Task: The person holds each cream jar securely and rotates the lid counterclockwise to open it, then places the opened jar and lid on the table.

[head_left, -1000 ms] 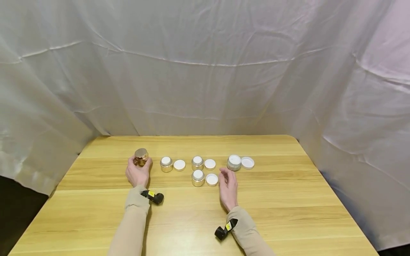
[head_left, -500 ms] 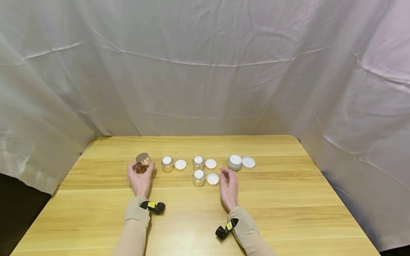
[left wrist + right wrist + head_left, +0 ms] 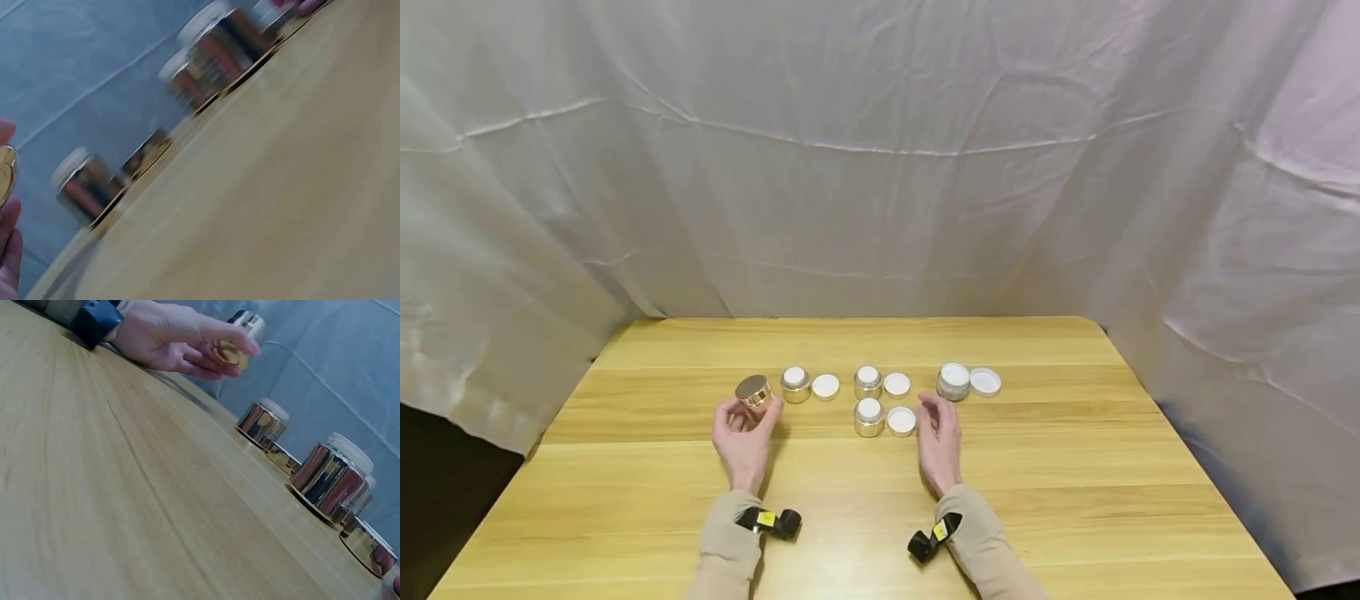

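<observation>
My left hand grips a closed gold jar between thumb and fingers. The right wrist view shows that jar tilted and raised off the table, its round golden base turned to the camera. My right hand lies on the table with loosely bent fingers and holds nothing. Its fingertips are close to an upturned lid and to a larger open jar; whether they touch either I cannot tell. Beside the nearer lid stands a gold jar with a white top.
Behind these, another open jar has its white-lined lid at its right. Nearest the left hand are one more jar and its lid. The large jar's lid lies right of it. A grey curtain hangs behind the table.
My left hand has drawn the gold jar toward me and a little to the right, lifting and tilting it. The right hand stays in place.
</observation>
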The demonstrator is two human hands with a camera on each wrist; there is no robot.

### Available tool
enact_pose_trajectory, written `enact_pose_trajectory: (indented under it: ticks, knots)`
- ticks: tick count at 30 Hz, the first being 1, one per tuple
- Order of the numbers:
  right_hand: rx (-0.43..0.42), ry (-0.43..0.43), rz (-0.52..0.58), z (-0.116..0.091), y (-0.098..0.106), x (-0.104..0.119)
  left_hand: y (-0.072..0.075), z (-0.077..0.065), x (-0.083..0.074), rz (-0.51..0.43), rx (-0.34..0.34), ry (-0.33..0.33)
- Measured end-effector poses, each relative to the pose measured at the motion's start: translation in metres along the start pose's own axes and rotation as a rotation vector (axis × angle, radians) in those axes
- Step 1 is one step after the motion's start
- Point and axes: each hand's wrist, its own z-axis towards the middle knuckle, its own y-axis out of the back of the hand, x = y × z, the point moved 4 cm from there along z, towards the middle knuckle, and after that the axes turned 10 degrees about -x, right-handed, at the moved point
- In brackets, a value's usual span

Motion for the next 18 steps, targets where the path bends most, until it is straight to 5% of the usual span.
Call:
enact_pose_trajectory:
  ticks: [5, 12, 18]
  knots:
    - [-0.001, 0.000, 0.005, 0.000, 0.001, 0.000, -0.009, -0.014, 0.000, -0.128, 0.058, 0.013]
    - [-0.009, 0.007, -0.002, 0.000, 0.001, 0.000, -0.013, -0.022, -0.001, -0.292, 0.049, 0.020]
    - [-0.004, 0.001, 0.006, 0.000, 0.001, 0.000, -0.017, -0.030, -0.002, -0.349, 0.069, 0.015]
